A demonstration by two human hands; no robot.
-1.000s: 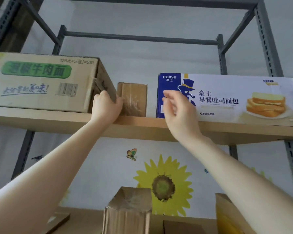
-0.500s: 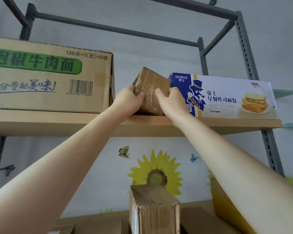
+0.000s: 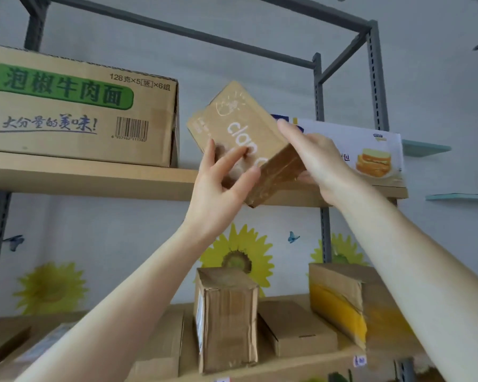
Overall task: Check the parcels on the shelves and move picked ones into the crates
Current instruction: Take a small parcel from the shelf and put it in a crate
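Grey metal rack (image 3: 375, 78) with punched uprights, standing against a pale wall (image 3: 232, 45). The wall carries sunflower stickers (image 3: 264, 253) and a small blue butterfly sticker (image 3: 293, 237); two pale wall ledges (image 3: 425, 148) show at the far right. Upper shelf board (image 3: 80, 177), light wood: holds a large brown carton (image 3: 80, 111) with a green label and a barcode at the left, and a long white-and-blue bread box (image 3: 370, 153) at the right, well apart from the carton. Lower shelf board (image 3: 301, 363), light wood: holds an upright, crumpled brown box (image 3: 226, 321) at the centre, a flat brown box (image 3: 295, 329) just beside it on the right, and a brown box with yellow tape (image 3: 340, 299) further right; more flat cardboard lies at the left, blurred. Parcel (image 3: 240, 125), small, brown, with white lettering on its face: lifted clear of the upper shelf, tilted with its top leaning left, in front of the gap between the carton and the bread box. It covers the left end of the bread box. Left hand (image 3: 218, 186): grips the parcel's lower left corner, fingers spread across the printed face. Right hand (image 3: 319, 158): grips the parcel's right side, thumb along the upper edge, fingers underneath. Both forearms cross in front of the lower shelf and hide parts of it.
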